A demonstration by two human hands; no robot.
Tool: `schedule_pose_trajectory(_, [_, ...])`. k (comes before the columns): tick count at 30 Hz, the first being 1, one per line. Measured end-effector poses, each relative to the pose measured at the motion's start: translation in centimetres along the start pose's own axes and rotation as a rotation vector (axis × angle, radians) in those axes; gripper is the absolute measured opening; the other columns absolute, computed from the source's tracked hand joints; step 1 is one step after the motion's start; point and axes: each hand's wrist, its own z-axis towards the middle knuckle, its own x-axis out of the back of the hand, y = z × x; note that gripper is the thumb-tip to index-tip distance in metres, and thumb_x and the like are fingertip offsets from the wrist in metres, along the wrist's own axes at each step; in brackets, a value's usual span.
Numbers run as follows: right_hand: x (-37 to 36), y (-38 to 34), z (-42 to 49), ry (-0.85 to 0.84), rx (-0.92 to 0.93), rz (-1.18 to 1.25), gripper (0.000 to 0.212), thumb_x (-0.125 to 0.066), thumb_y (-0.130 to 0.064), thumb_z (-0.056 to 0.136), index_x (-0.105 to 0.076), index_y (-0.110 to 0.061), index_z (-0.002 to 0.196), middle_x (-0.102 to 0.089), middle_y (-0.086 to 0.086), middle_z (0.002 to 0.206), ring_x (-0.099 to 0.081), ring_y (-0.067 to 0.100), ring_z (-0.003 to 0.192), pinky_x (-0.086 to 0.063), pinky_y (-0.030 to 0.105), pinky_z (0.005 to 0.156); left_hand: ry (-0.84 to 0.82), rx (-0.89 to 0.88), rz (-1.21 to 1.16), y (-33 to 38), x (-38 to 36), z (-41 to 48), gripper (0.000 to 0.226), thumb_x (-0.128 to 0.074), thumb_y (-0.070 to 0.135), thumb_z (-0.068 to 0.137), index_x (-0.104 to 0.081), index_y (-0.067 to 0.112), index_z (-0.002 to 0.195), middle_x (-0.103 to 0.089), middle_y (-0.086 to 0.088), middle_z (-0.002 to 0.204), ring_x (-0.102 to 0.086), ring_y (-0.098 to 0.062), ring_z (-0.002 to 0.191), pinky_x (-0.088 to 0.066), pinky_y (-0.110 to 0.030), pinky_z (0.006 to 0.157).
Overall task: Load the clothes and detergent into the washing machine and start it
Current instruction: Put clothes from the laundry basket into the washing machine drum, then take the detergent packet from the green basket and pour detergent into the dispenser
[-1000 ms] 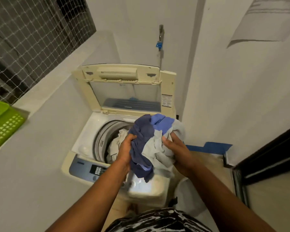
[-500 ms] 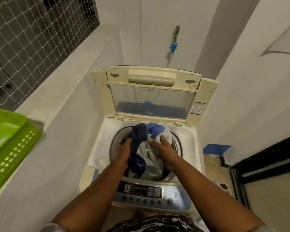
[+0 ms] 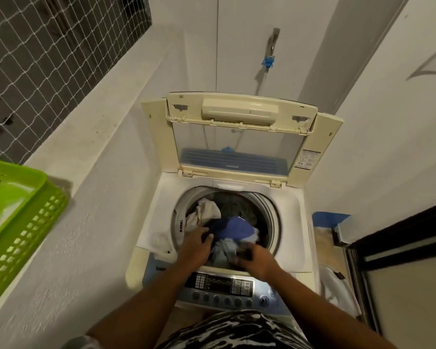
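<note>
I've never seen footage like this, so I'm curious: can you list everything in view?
washing machine: one, cream, centre, lid up
clothes bundle: one, blue and grey, in the drum
white cloth: one, drum's left side
control panel: one, blue-grey, machine's near edge
basket: one, green, left ledge
tap: one, blue fitting, back wall
netting: one, white, upper left
tape: one patch, blue, floor at right
left hand: one, on the bundle
right hand: one, blurred, at the bundle's near edge
</note>
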Motion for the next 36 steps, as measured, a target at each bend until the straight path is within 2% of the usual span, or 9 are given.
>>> schedule_pose_trajectory(6, [-0.6,0.2,0.7,-0.003,0.036,-0.069,0.032,-0.073,-0.046,0.088,-0.071,-0.025,0.113,-0.074,-0.004,0.098,-0.069,0.017,0.088,-0.058,0.032,0.077,0.071,-0.23,0.227,1.3,-1.0,-1.9,0.032,-0.058,0.044,0.103,-0.065,0.03,0.131,-0.068,0.005,0.126,-0.065,-0.014,0.114,-0.053,-0.031,0.099])
schedule_pose_trajectory(14, [-1.8,1.1,3.5,-0.136,0.053,-0.085,0.037,-0.071,-0.043,0.087,-0.071,-0.022,0.117,-0.074,0.004,0.109,-0.068,0.02,0.097,-0.052,0.031,0.08,-0.003,-0.056,0.096,1.8,-1.2,-0.3,0.035,-0.063,0.042,0.101,-0.067,0.027,0.133,-0.072,0.005,0.127,-0.068,-0.012,0.11,-0.055,-0.029,0.096])
schedule_pose_trajectory(16, [-1.5,0.9,5.1,-0.111,0.042,0.081,0.033,-0.073,-0.035,0.09,-0.07,-0.018,0.119,-0.074,0.008,0.109,-0.07,0.024,0.099,-0.056,0.035,0.084,0.005,0.081,-0.123,3.4,-0.9,1.3,0.027,-0.063,0.037,0.104,-0.069,0.026,0.128,-0.073,0.001,0.124,-0.068,-0.014,0.105,-0.055,-0.025,0.086])
schedule_pose_trajectory(19, [0.7,-1.0,7.7,-0.022,-0.069,0.736,0.024,-0.069,-0.014,0.101,-0.06,-0.014,0.124,-0.068,0.017,0.115,-0.067,0.024,0.093,-0.058,0.033,0.076,-0.048,0.31,-0.547,6.7,-0.3,4.5,0.015,-0.056,0.032,0.105,-0.068,0.026,0.114,-0.075,-0.01,0.124,-0.071,-0.022,0.106,-0.057,-0.036,0.087])
schedule_pose_trajectory(23, [4.6,-4.1,12.2,0.084,-0.192,1.32,0.035,-0.056,-0.016,0.109,-0.046,-0.03,0.139,-0.069,0.006,0.121,-0.068,0.03,0.11,-0.059,0.041,0.08,-0.11,0.445,-0.943,10.2,0.0,9.9,0.045,-0.062,0.041,0.1,-0.066,0.01,0.133,-0.073,-0.012,0.127,-0.07,-0.028,0.115,-0.06,-0.049,0.098])
schedule_pose_trajectory(26, [5.2,-4.9,15.5,0.102,-0.212,1.403,0.038,-0.055,-0.019,0.109,-0.048,-0.018,0.147,-0.067,0.016,0.135,-0.068,0.03,0.114,-0.059,0.039,0.076,-0.117,0.495,-1.063,11.1,-0.5,13.5,0.053,-0.055,0.046,0.108,-0.061,0.005,0.142,-0.061,-0.018,0.148,-0.056,-0.041,0.14,-0.055,-0.052,0.105])
schedule_pose_trajectory(29, [4.9,-5.9,17.1,0.092,-0.227,1.476,0.029,-0.051,-0.015,0.11,-0.053,-0.012,0.139,-0.064,0.023,0.135,-0.066,0.029,0.111,-0.056,0.038,0.077,-0.105,0.482,-1.169,11.7,-0.2,14.6,0.048,-0.054,0.043,0.109,-0.063,0.005,0.137,-0.069,-0.011,0.126,-0.066,-0.026,0.111,-0.056,-0.04,0.078])
schedule_pose_trajectory(33, [4.1,-6.5,18.7,0.151,-0.285,1.523,0.034,-0.052,-0.022,0.109,-0.06,-0.007,0.138,-0.069,0.017,0.135,-0.068,0.026,0.113,-0.055,0.037,0.085,-0.135,0.505,-1.274,11.2,0.2,15.4,0.036,-0.054,0.037,0.11,-0.067,0.006,0.123,-0.073,-0.013,0.112,-0.068,-0.026,0.102,-0.052,-0.042,0.092])
schedule_pose_trajectory(36, [3.9,-7.1,19.3,0.224,-0.328,1.556,0.038,-0.061,-0.038,0.105,-0.064,-0.01,0.131,-0.074,0.013,0.124,-0.07,0.027,0.114,-0.057,0.04,0.09,-0.165,0.526,-1.296,10.3,0.4,16.1,0.029,-0.058,0.036,0.107,-0.068,0.008,0.109,-0.074,-0.014,0.109,-0.07,-0.027,0.103,-0.054,-0.041,0.088])
